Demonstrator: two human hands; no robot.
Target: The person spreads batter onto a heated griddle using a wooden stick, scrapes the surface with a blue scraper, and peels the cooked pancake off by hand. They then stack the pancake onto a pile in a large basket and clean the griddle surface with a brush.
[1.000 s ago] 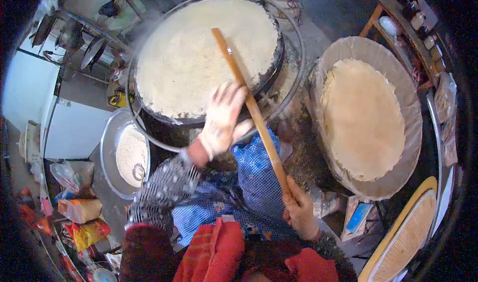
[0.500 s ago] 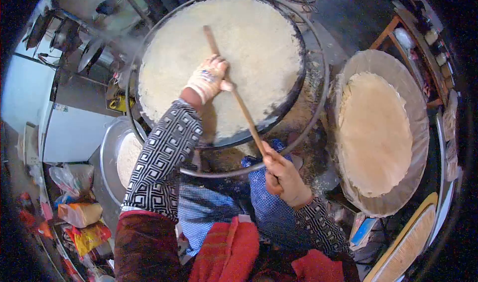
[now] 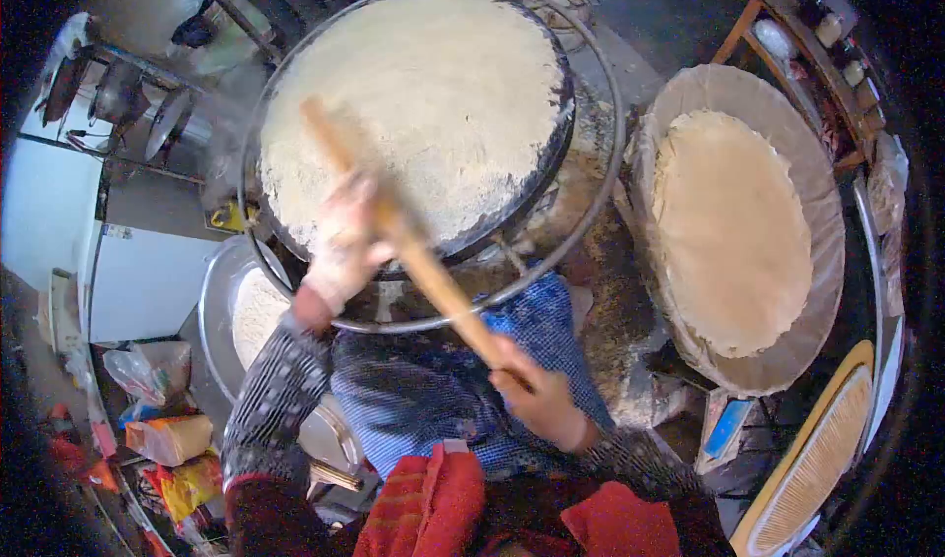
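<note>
Left hand (image 3: 345,242): gloved and pale, out in front on the wooden stick (image 3: 433,272); too blurred to read the fingers.
Left arm: patterned sleeve, elbow bent, forearm angled forward from the body.
Right hand (image 3: 536,400): bare, fist closed round the stick's near end, knuckles up.
Right arm: tucked close to the chest, wrist bent.

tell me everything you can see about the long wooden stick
The stick is a long, straight, plain pole of pale wood, blurred in this view. It slants from lower right to upper left. The bare right hand grips its near end, and the gloved left hand holds it about midway. Its far end lies over the pale sheet of batter on the round griddle. Whether it touches the batter is unclear.
</note>
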